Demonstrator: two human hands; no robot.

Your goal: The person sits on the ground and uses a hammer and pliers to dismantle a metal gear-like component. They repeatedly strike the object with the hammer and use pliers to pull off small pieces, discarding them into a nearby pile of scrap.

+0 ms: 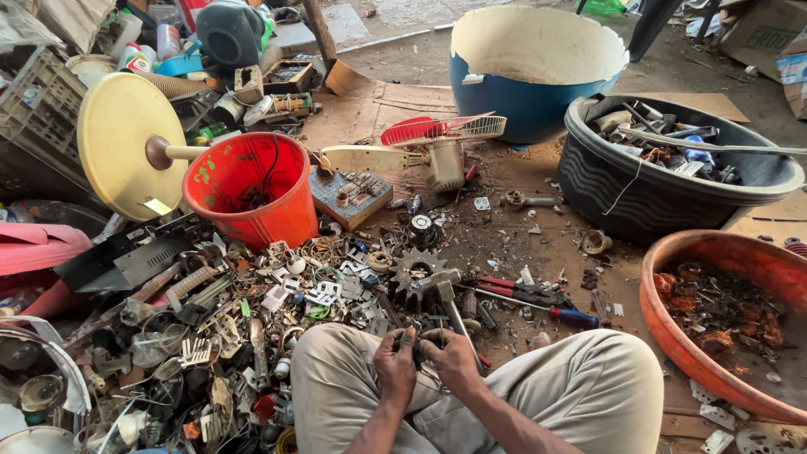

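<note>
Together, the left hand (393, 363) and right hand (454, 360) close around a small dark part (419, 347) — pinched between them, above the lap.

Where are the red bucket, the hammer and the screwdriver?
red bucket (277, 220): head view, front wall.
hammer (443, 288): head view, metal head.
screwdriver (574, 318): head view, red and blue handle.

Outdoor-looking yard, daylight, dirt floor (504, 244) partly covered by flattened cardboard (395, 105). Blue tub (525, 101) top centre, black tub (639, 197) right, orange basin (672, 336) lower right, red bucket (277, 210) left of centre. Scrap pile (193, 336) fills the lower left.
</note>
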